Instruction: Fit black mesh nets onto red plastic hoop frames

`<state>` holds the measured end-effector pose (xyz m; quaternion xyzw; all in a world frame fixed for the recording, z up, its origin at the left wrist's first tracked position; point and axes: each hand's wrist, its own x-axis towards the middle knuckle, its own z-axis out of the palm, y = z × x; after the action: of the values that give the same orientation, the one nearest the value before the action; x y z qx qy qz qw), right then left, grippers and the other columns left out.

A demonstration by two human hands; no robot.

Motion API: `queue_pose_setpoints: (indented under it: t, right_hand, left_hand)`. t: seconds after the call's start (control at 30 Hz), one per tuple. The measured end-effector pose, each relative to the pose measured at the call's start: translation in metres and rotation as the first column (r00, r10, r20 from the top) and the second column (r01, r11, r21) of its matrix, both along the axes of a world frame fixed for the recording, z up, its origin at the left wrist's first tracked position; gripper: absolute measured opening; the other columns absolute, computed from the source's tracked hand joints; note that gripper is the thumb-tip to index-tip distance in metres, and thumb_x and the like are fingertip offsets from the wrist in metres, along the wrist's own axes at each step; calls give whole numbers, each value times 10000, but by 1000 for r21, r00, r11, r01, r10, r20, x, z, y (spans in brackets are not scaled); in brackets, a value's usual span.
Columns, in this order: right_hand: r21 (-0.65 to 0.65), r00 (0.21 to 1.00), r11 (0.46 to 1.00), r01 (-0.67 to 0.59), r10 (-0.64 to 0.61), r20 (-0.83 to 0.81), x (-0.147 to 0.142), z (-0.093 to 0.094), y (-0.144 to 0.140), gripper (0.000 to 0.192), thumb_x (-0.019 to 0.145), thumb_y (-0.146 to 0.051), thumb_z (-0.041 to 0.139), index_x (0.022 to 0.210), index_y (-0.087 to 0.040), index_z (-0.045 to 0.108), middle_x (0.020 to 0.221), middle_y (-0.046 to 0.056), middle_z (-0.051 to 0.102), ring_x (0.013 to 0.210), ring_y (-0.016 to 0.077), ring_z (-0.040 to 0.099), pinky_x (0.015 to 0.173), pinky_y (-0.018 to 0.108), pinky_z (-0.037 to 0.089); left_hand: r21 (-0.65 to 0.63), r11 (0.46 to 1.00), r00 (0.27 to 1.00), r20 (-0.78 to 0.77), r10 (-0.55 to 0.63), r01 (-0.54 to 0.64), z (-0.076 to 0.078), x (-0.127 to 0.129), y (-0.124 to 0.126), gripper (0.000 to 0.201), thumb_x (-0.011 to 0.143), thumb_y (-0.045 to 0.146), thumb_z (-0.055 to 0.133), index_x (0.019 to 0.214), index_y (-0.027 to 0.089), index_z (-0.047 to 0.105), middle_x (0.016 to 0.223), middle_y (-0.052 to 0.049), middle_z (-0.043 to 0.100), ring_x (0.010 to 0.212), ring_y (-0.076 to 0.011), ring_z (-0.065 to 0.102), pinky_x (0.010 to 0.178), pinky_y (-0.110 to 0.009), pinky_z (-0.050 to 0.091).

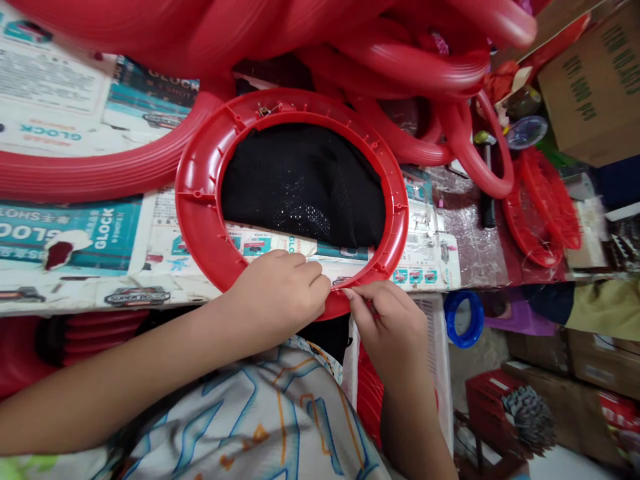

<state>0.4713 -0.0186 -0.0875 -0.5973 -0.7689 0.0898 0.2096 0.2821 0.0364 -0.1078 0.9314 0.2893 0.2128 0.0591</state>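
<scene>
The red ring (395, 208) is overhanging the cardboard's (120, 240) near edge, hiding part of the black cloth (310, 190) showing through its opening. The left hand (283, 290) is covering the near rim, fingers lying curled almost closed, the thumb hiding; whether they are gripping cannot be told. The right hand's (393, 323) thumb and forefinger are sitting pinched beside it, anything between them being too small to make out. Red tubes (150, 33) are running off the top.
</scene>
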Motion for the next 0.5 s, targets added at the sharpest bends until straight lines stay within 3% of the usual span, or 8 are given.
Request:
queue_pose_setpoints:
  t: [0.5]
  right_hand:
    - [-28,991,998,48,-51,-127,-2,-5,-1,165,905,-206,660,756,-166,720,637,10,687,568,120,595,557,251,464]
  left_hand:
    - [-23,997,998,5,68,-68,3,2,0,278,879,176,559,608,175,624,563,-32,611,529,-243,630,474,-359,419]
